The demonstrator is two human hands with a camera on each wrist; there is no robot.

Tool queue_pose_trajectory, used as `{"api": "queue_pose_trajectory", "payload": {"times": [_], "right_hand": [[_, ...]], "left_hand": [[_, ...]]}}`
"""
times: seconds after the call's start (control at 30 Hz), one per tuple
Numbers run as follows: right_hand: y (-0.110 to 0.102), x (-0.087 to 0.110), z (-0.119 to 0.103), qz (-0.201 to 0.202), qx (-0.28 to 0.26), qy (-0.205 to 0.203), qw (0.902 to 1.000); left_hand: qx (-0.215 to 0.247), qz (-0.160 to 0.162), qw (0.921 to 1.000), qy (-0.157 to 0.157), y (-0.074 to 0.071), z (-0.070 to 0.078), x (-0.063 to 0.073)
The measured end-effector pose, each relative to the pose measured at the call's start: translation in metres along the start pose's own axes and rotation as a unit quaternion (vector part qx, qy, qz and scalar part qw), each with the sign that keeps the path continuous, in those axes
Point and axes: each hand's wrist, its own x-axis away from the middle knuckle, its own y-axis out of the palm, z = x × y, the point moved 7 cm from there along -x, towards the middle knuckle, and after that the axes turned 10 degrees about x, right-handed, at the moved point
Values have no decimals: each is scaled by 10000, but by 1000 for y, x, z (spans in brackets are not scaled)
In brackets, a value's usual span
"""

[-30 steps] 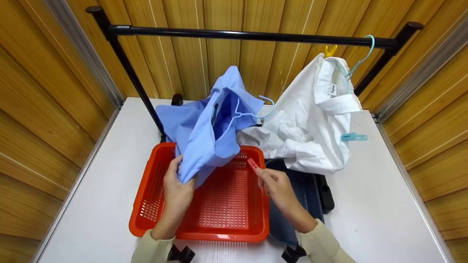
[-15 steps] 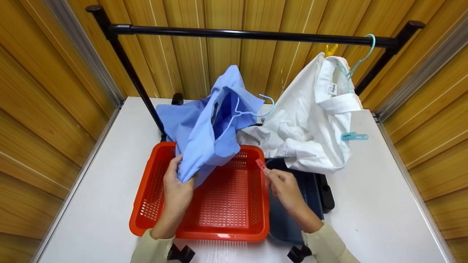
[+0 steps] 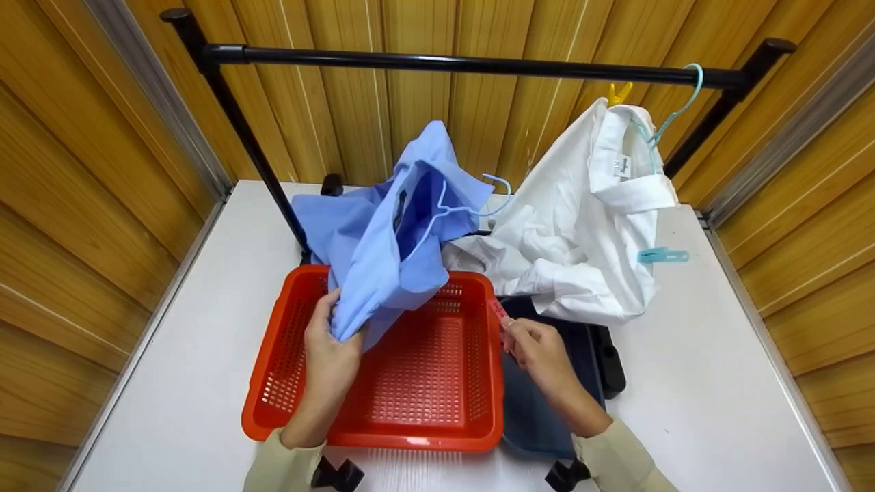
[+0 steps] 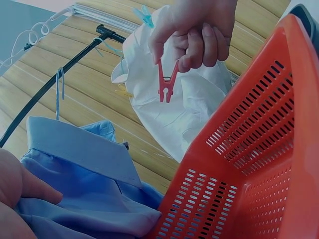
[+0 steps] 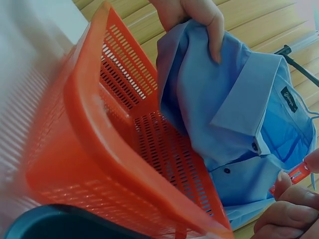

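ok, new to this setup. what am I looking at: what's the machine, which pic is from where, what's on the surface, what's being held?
No machine here: you see a person's bare left hand and right hand. The head view comes from a camera worn on the head, looking forward and down. The other two views come from cameras worn on the wrists, one each, watching that hand's work.

On the white table sits a red basket, with a dark blue tub partly hidden beside it. Behind them, a white garment hangs by a teal hanger from a black rail.

The left hand grips a blue shirt; the right pinches a red clothespin, clearest in the left wrist view.
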Motion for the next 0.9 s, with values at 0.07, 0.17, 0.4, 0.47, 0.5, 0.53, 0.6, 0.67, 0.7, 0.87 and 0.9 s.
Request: {"api": "queue_pose_trajectory", "payload": {"times": [0.07, 0.17, 0.4, 0.47, 0.5, 0.53, 0.6, 0.67, 0.7, 0.87, 0.9], "right_hand": [[-2, 0, 2, 18, 53, 20, 10000], [-5, 0, 4, 70, 161, 40, 9998], [-14, -1, 10, 196, 437, 223, 9986], [-16, -2, 12, 254, 546, 235, 9979], [-17, -2, 12, 279, 594, 240, 9976], [-18, -2, 13, 290, 651, 245, 9972], [-19, -3, 15, 304, 761, 275, 9963], [-20, -3, 17, 309, 850, 317, 9954], [-20, -3, 17, 306, 889, 346, 9950], [-20, -4, 22, 199, 924, 465, 9944], [-20, -4, 23, 172, 922, 484, 9944]], "left_hand": [[15, 6, 10000, -29, 0, 0, 0], [11, -19, 9999, -159, 0, 1, 0], [32, -76, 9993, -357, 0, 0, 1], [59, -93, 9990, -423, -1, -1, 1], [74, -95, 9989, -454, -1, -1, 1], [80, -97, 9988, -484, -1, -1, 1], [79, -109, 9985, -540, -1, -1, 1], [72, -101, 9983, -569, -1, -1, 2], [64, -101, 9983, -574, -1, -1, 2], [48, -90, 9992, -394, -2, 0, 1], [47, -92, 9993, -347, -2, 1, 1]]}}
